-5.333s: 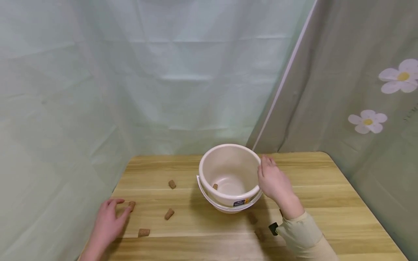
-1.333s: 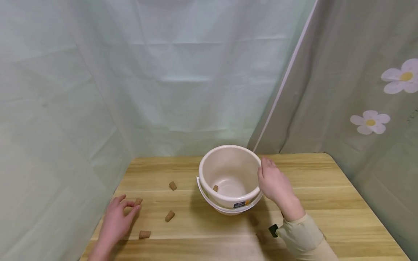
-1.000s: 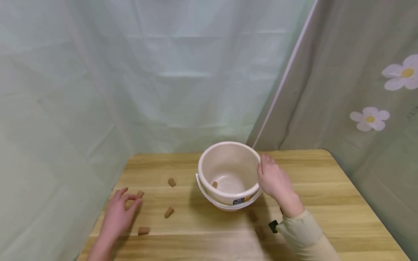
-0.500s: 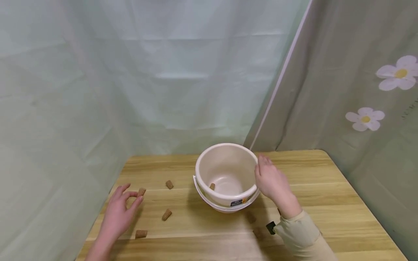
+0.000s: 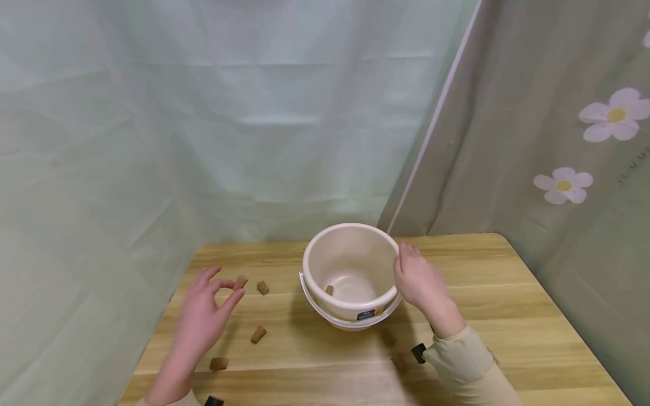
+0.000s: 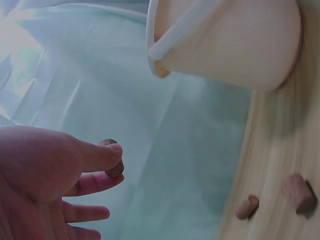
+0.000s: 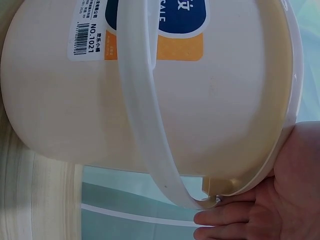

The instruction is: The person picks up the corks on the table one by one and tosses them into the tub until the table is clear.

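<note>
My left hand [image 5: 205, 313] pinches a cork [image 5: 241, 281] between thumb and index finger, raised over the left of the table; the other fingers are spread in the left wrist view. My right hand [image 5: 422, 282] holds the right rim of a cream plastic bucket [image 5: 350, 309]. In the right wrist view its fingers lie straight outside, by the hinge of the white handle [image 7: 145, 110], and the thumb is hidden behind the rim. The bucket stands upright, with one cork [image 5: 329, 290] inside. Other corks lie left of it: one near the back [image 5: 262, 287] and one nearer [image 5: 258, 334].
Another cork [image 5: 219, 363] lies toward the front left of the wooden table [image 5: 315, 378]. In the bucket's shadow, two more corks [image 5: 388, 337] lie near my right forearm. Pale green curtains [image 5: 284, 141] hang behind and at the sides.
My left hand has taken hold of the leftmost cork, lifted it and carried it right and farther back. My right hand stays at the bucket's rim.
</note>
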The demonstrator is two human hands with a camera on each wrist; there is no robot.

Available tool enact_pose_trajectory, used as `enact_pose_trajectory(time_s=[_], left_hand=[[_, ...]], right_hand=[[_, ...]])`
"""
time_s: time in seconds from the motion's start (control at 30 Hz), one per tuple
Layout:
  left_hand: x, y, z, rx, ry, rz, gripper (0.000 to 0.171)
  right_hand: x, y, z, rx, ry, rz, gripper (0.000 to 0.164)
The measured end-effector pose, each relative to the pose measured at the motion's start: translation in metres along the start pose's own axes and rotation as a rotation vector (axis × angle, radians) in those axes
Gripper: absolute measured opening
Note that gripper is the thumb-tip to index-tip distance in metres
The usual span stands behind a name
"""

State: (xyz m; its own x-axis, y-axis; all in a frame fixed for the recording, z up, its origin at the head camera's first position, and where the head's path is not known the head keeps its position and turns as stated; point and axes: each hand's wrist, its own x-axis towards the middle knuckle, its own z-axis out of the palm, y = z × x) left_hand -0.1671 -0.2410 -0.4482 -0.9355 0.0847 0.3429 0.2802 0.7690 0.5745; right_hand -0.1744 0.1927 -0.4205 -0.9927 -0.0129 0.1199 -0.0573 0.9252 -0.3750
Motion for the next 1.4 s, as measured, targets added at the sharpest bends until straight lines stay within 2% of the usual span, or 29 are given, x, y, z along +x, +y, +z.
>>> enact_pose_trajectory(time_s=[0.13, 0.3, 0.5, 0.7, 1.0, 1.17, 1.4], left_hand=[[0.003, 0.012, 0.004, -0.025, -0.01, 0.002, 0.023], [0.007, 0.024, 0.011, -0.033, -0.005, 0.053, 0.018], [0.015, 0.043, 0.024, -0.059, -0.017, 0.094, 0.015], [0.021, 0.062, 0.036, -0.081, -0.002, 0.15, 0.016], [0.031, 0.09, 0.05, -0.091, -0.034, 0.225, 0.021], [0.035, 0.101, 0.057, -0.084, -0.045, 0.22, 0.019], [0.032, 0.111, 0.062, -0.099, -0.08, 0.19, 0.019]], right_hand=[[-0.001, 0.0, -0.001, -0.011, -0.003, 0.005, 0.057], [-0.002, -0.001, 0.0, -0.008, -0.029, 0.018, 0.059], [-0.002, 0.0, -0.001, 0.013, -0.018, 0.022, 0.059], [-0.002, -0.002, -0.003, 0.013, -0.011, 0.008, 0.059], [0.0, -0.001, -0.003, -0.009, -0.003, -0.01, 0.059], [0.002, -0.002, -0.005, -0.008, -0.001, -0.009, 0.059], [-0.001, -0.002, -0.004, -0.008, -0.019, 0.003, 0.059]])
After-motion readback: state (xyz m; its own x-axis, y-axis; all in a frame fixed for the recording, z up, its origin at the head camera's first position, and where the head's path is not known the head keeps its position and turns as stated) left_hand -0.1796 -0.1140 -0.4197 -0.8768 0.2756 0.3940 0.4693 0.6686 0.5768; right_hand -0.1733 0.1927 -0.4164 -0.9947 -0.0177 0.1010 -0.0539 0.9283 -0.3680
